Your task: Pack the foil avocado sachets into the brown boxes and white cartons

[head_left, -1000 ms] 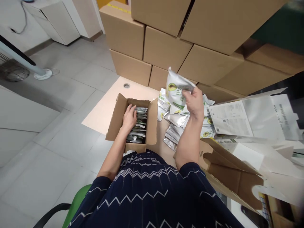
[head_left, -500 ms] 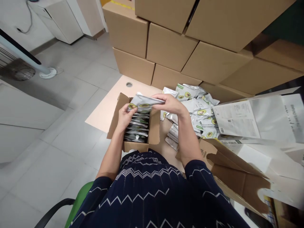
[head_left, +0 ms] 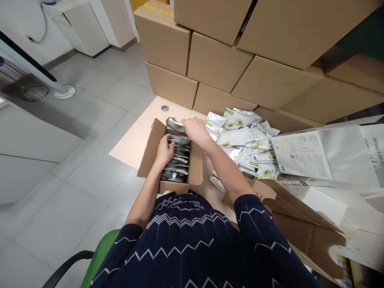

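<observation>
An open cardboard box (head_left: 150, 152) sits at the desk's near edge, filled with a row of upright silver pouches (head_left: 178, 162). My right hand (head_left: 194, 129) is closed on one silver pouch (head_left: 175, 125) at the far end of the row, inside the box. My left hand (head_left: 165, 151) rests on the left side of the packed row, fingers curled against the pouches. A loose heap of silver avocado-print pouches (head_left: 244, 140) lies on the desk just right of the box.
Stacked brown cartons (head_left: 228, 60) wall off the far side. Printed sheets (head_left: 303, 154) and a flattened carton (head_left: 297, 216) lie to the right. A beige desk (head_left: 135, 136) ends at grey floor on the left. A green chair (head_left: 99, 256) is under me.
My right hand carried one pouch from above the heap leftward to the box and lowered it into the far end of the row. My left hand stayed in the box.
</observation>
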{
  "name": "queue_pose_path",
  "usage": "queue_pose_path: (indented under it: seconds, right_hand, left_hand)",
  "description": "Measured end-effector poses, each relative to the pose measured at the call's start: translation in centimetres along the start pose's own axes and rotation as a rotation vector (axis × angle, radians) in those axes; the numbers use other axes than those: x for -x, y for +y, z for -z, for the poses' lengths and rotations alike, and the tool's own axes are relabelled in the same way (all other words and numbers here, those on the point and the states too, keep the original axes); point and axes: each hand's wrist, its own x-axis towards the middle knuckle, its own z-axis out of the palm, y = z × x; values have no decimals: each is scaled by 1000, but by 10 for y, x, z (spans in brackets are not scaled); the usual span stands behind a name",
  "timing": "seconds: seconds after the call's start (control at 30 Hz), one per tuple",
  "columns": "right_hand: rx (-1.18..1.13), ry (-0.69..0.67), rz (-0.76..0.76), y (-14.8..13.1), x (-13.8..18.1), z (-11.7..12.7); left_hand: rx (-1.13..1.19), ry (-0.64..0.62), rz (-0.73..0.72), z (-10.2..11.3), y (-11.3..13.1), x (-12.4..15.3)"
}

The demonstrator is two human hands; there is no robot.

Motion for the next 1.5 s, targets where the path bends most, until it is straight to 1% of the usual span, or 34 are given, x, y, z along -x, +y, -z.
queue_pose_path:
  seconds: [0.07,0.13,0.2,0.27,0.33,0.37,0.57,0.67,0.8,0.93,1.0,1.03,1.1,1.13,1.17,1.23,1.3,1.33,1.37,1.43,1.5]
  right_hand:
    - [23,24,-1,-7,-3,-4]
    - [23,11,4,-11,-7,-12]
    - [26,-64,-8,-13,-13,-27]
    - [30,-174,-16,-11,-23,-43]
    - [16,-268,-3,-7,-34,-57]
    - [5,-293,6,-5,-40,-62]
    - [16,-346,45,-3,-64,-73]
    - [16,-380,68,-5,-68,-78]
    - [21,-377,67,-9,-67,-84]
    - [15,-367,61,-13,-62,-87]
    - [4,-374,52,-12,-58,-85]
    - [-2,-381,45,-10,-55,-82]
    - [-19,-388,48,-3,-47,-74]
    - [-35,-362,52,1,-42,-69]
    - [-50,-307,45,6,-35,-63]
    - [-61,-123,-15,17,-22,-53]
    - [-44,71,-133,30,-11,-47]
    - [-38,130,-196,37,-8,-48]
    - [-54,156,-240,44,-6,-51]
    - [-177,105,-275,59,-6,-62]
    - [-361,29,-240,74,-9,-79]
  left_hand:
    - [-133,-62,-44,0,3,4]
    - [-227,-125,-81,-2,8,7]
    - [-310,-193,-83,-4,13,11]
    - [-390,-255,-71,-7,19,14]
    - [-447,-301,-64,-8,23,18]
    - [-463,-320,-65,-8,24,20]
    - [-502,-365,-66,-8,26,24]
    - [-516,-371,-59,-8,25,24]
    - [-506,-374,-72,-9,23,24]
    - [-518,-372,-66,-11,26,24]
    - [-523,-356,-71,-7,29,27]
    - [-519,-330,-89,-2,30,30]
    - [-495,-236,-157,13,32,42]
    - [-475,-173,-197,23,32,51]
    - [-450,-108,-229,34,31,62]
    - [-397,6,-242,55,28,89]
    - [-378,71,-171,72,23,117]
    - [-402,75,-115,78,20,129]
    - [-452,65,-44,81,17,139]
    - [-579,-4,116,83,14,149]
    - [-673,-74,267,82,11,147]
